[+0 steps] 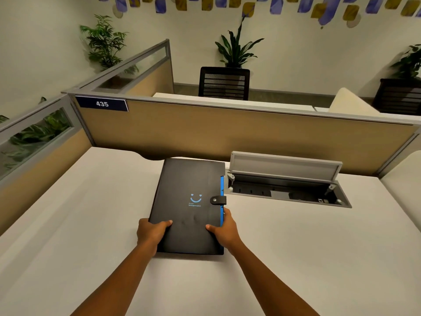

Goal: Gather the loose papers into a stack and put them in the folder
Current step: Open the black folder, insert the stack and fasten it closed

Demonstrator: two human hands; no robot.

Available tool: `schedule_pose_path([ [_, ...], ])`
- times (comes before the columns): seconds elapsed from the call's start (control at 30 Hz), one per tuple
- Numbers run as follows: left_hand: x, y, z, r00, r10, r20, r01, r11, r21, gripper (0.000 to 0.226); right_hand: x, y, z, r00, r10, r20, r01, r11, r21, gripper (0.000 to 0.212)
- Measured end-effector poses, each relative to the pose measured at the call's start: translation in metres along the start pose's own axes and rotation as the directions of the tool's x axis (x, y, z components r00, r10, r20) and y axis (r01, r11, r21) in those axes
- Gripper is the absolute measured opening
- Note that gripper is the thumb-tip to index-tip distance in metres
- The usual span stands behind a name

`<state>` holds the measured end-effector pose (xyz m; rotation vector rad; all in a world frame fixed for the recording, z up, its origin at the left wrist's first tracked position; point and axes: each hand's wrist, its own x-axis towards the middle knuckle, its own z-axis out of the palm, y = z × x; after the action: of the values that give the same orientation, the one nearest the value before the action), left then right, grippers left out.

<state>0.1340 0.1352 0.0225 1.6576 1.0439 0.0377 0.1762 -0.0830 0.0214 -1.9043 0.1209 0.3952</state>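
Observation:
A black folder [189,190] with a blue smiley print lies closed on the white desk [79,224], its snap strap [218,200] fastened over the right edge. A blue strip shows along that edge. My left hand [151,232] grips the folder's near left corner, thumb on the cover. My right hand [224,229] grips the near right edge, thumb on top and fingers along the side. No loose papers are visible.
An open cable hatch [287,179] with its grey lid tilted up sits in the desk just right of the folder. A tan partition [227,131] with a "435" sign closes off the back. Beyond it stand chairs and potted plants.

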Motion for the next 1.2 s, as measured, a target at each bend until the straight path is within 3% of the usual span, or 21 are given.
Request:
schedule_pose_path([
  [0.13,0.019,0.009,0.008,0.993,0.051,-0.109,-0.040,0.994,0.103,0.065,0.022,0.004,0.013,0.999,0.031,0.033,-0.027,0.993,-0.119,0.093],
  [0.3,0.039,0.014,0.016,0.982,0.115,-0.147,-0.083,0.974,0.210,0.073,0.037,0.002,0.023,1.000,0.016,-0.018,-0.019,0.978,-0.207,0.083],
  [0.63,0.056,0.023,0.026,0.941,0.333,0.066,-0.326,0.833,0.447,0.090,0.044,0.005,0.029,0.987,-0.038,-0.159,0.002,0.975,-0.223,0.071],
  [0.83,0.044,-0.003,0.038,0.881,0.431,0.193,-0.443,0.612,0.655,0.084,0.041,0.011,0.027,0.977,-0.155,-0.145,0.082,0.907,-0.412,0.066],
  [0.93,0.033,-0.016,0.046,0.847,0.464,0.260,-0.491,0.496,0.716,0.095,0.033,0.014,0.027,0.958,-0.285,-0.025,0.233,0.829,-0.508,0.061],
  [1.0,0.025,-0.023,0.052,0.844,0.454,0.285,-0.493,0.451,0.743,0.110,0.027,0.019,0.029,0.946,-0.310,0.099,0.310,0.765,-0.564,0.077],
  [1.1,0.022,-0.030,0.058,0.838,0.464,0.286,-0.494,0.426,0.758,0.128,0.029,0.032,0.028,0.933,-0.308,0.185,0.352,0.684,-0.639,0.090],
  [1.2,0.024,-0.031,0.059,0.842,0.457,0.287,-0.489,0.422,0.764,0.131,0.033,0.036,0.026,0.931,-0.285,0.227,0.362,0.652,-0.666,0.095],
])
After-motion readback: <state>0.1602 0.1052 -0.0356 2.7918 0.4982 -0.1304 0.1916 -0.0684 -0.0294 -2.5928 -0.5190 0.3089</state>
